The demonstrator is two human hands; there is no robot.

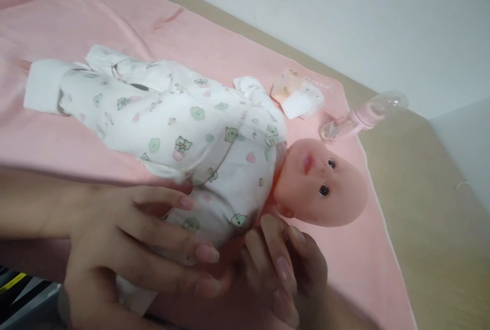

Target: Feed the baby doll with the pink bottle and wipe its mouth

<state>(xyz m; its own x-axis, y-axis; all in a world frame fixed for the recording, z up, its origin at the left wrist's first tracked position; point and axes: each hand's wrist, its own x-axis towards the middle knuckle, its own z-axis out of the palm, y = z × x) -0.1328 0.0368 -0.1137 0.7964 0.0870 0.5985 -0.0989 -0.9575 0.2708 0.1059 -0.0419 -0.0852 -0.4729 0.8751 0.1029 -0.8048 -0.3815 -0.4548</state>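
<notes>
A baby doll [317,182] in a white printed sleepsuit [172,121] lies on its back on a pink blanket [95,19], head to the right. My left hand [126,248] grips the doll's near arm and side, fingers curled around the sleeve. My right hand [283,269] is below the doll's neck and shoulder, fingers bent and pressed against the sleeve there.
A folded white and peach cloth [298,95] lies on the blanket beyond the doll's head. A pink baby bottle [363,116] lies on its side at the blanket's edge. The tan tabletop [432,207] meets a white wall [344,8].
</notes>
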